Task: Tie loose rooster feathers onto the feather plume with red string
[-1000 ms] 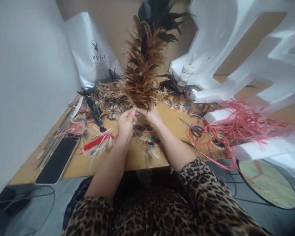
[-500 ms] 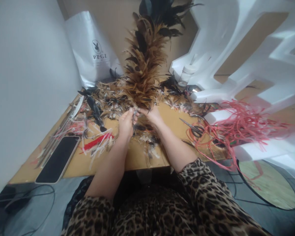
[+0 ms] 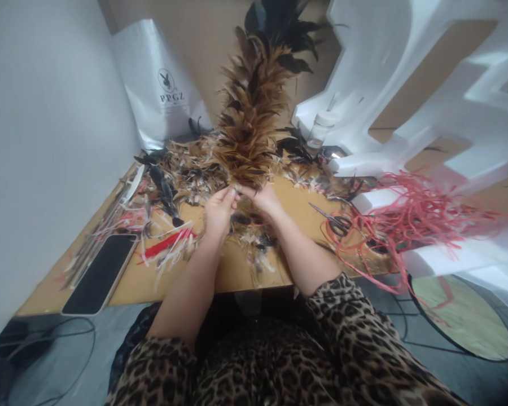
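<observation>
A feather duster (image 3: 254, 113), thick with brown feathers and tipped with long black ones, stands nearly upright in front of me. At its lower end, my right hand (image 3: 263, 198) is closed round the base, with its fingers partly hidden under the feathers. My left hand (image 3: 220, 210) meets it from the left in a pinch, thumb against fingers. What lies in that pinch is too small to make out. Loose feathers (image 3: 258, 242) lie on the table just below my hands.
Feather piles (image 3: 190, 169) spread behind my hands. At left lie a phone (image 3: 100, 274), thin sticks (image 3: 93, 239) and a red strip (image 3: 165, 246). Scissors (image 3: 338, 225) and tangled pink ribbon (image 3: 432, 211) are at right, beside white foam shapes (image 3: 376, 152). A silver bag (image 3: 165, 107) stands behind.
The feather duster has turned slightly and its top has shifted a little. A greyish bit seen earlier at my left fingers no longer shows. Both hands stay at its base.
</observation>
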Demonstrator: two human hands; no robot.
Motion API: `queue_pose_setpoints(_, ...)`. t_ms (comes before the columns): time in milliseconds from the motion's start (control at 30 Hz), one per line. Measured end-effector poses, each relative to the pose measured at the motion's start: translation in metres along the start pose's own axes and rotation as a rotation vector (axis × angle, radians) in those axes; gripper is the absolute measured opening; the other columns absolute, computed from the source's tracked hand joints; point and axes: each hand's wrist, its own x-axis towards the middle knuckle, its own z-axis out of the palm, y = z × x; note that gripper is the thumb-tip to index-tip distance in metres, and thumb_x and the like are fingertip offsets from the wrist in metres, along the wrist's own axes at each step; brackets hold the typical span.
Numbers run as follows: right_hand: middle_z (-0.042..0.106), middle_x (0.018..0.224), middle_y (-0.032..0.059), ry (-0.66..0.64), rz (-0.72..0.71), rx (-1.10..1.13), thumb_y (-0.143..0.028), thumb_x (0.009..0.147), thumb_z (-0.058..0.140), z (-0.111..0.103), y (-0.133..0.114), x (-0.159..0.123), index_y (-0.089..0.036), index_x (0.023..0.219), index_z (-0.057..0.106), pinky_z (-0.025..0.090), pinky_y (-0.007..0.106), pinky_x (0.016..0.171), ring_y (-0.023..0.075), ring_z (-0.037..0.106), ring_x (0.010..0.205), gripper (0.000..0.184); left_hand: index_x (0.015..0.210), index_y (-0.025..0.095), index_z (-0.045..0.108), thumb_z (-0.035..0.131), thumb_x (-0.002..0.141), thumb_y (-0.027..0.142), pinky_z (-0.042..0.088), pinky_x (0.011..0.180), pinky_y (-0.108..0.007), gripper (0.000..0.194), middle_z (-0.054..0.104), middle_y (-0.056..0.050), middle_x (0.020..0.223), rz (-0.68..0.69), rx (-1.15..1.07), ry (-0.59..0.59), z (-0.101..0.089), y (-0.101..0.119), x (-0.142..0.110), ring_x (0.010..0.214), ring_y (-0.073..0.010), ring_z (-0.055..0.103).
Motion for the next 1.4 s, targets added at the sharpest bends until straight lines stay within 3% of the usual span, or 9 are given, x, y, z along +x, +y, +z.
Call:
queue_pose_setpoints(200, 0.063, 0.068, 0.0016, -0.076, -0.094, -0.092, -0.040, 0.065, 0.069, 0.002, 0.006, 0.003, -0.015, 0.075, 0.062, 0.046, 0.027, 0.071, 0.0149, 0.057, 0.071, 0.028, 0.078, 0.014, 0.068, 0.073, 0.067, 0.034, 0.024, 0.037, -0.015, 0.024, 0.057, 0.001, 0.060, 0.041, -0.002, 0.072, 0.003, 0.003, -0.004, 0.043, -0.0025, 0.039)
queue_pose_setpoints(400, 0.057, 0.062, -0.0001, 0.011, -0.121, -0.108, -0.030, 0.071, 0.061, 0.013, 0.010, -0.002, -0.017, 0.065, 0.054, 0.045, 0.026, 0.066, 0.0132, 0.054, 0.064, 0.016, 0.077, 0.015, 0.070, 0.069, 0.071, 0.033, 0.032, 0.044, -0.017, 0.019, 0.058, 0.001, 0.059, 0.161, 0.117, 0.135, 0.001, 0.004, -0.003, 0.047, -0.0055, 0.043)
queue_pose_setpoints(600, 0.053, 0.058, -0.0002, 0.076, -0.210, -0.378, -0.028, 0.077, 0.054, 0.021, 0.005, -0.012, -0.019, 0.058, 0.050, 0.042, 0.025, 0.062, 0.0131, 0.048, 0.060, 0.021, 0.081, 0.017, 0.073, 0.062, 0.078, 0.029, 0.048, 0.072, -0.027, 0.017, 0.069, -0.004, 0.077, 0.380, 0.337, 0.111, -0.006, 0.002, -0.002, 0.075, -0.0160, 0.061)
queue_pose_setpoints(767, 0.058, 0.060, 0.0013, -0.125, -0.230, -0.681, -0.026, 0.076, 0.053, 0.011, -0.037, -0.016, -0.015, 0.064, 0.061, 0.037, 0.025, 0.059, 0.0122, 0.048, 0.058, 0.018, 0.092, 0.018, 0.072, 0.059, 0.079, 0.026, 0.044, 0.092, -0.035, 0.019, 0.071, -0.008, 0.095, 0.501, 0.495, 0.102, -0.011, 0.007, -0.003, 0.094, -0.0213, 0.062)
queue_pose_setpoints(867, 0.059, 0.057, 0.0021, -0.378, -0.274, -0.939, -0.017, 0.070, 0.056, 0.008, -0.078, -0.015, -0.014, 0.060, 0.064, 0.035, 0.026, 0.060, 0.0129, 0.050, 0.058, 0.013, 0.094, 0.020, 0.071, 0.059, 0.078, 0.021, 0.042, 0.092, -0.035, 0.020, 0.070, -0.009, 0.096, 0.536, 0.614, 0.059, -0.011, 0.010, -0.006, 0.094, -0.0223, 0.062)
queue_pose_setpoints(967, 0.057, 0.054, 0.0032, -0.473, -0.326, -1.075, -0.012, 0.063, 0.064, 0.007, -0.108, -0.001, -0.015, 0.054, 0.064, 0.036, 0.027, 0.067, 0.0171, 0.056, 0.070, 0.009, 0.102, 0.020, 0.069, 0.058, 0.079, 0.020, 0.042, 0.089, -0.035, 0.025, 0.070, -0.010, 0.091, 0.544, 0.730, 0.000, -0.008, 0.009, -0.012, 0.090, -0.0240, 0.063)
queue_pose_setpoints(1067, 0.058, 0.058, 0.0046, -0.453, -0.396, -1.113, -0.016, 0.061, 0.072, 0.005, -0.115, 0.031, -0.015, 0.053, 0.063, 0.038, 0.028, 0.072, 0.0206, 0.058, 0.082, 0.012, 0.111, 0.021, 0.063, 0.059, 0.080, 0.023, 0.042, 0.085, -0.034, 0.032, 0.069, -0.010, 0.090, 0.567, 0.792, -0.056, -0.003, 0.005, -0.018, 0.088, -0.0241, 0.063)
queue_pose_setpoints(1233, 0.059, 0.058, 0.0046, -0.515, -0.396, -1.136, -0.026, 0.057, 0.080, 0.001, -0.090, 0.083, -0.014, 0.052, 0.062, 0.044, 0.027, 0.070, 0.0203, 0.061, 0.083, 0.022, 0.114, 0.023, 0.064, 0.059, 0.081, 0.028, 0.041, 0.087, -0.032, 0.033, 0.069, -0.010, 0.095, 0.639, 0.790, -0.162, -0.002, 0.002, -0.021, 0.088, -0.0224, 0.062)
queue_pose_setpoints(1400, 0.063, 0.064, 0.0035, -0.413, -0.163, -0.654, -0.022, 0.066, 0.074, 0.010, -0.118, 0.083, -0.007, 0.063, 0.066, 0.049, 0.024, 0.065, 0.0151, 0.064, 0.074, 0.017, 0.099, 0.021, 0.070, 0.057, 0.082, 0.026, 0.042, 0.088, -0.034, 0.022, 0.070, -0.011, 0.097, 0.641, 0.789, -0.147, -0.003, 0.000, -0.015, 0.088, -0.0222, 0.063)
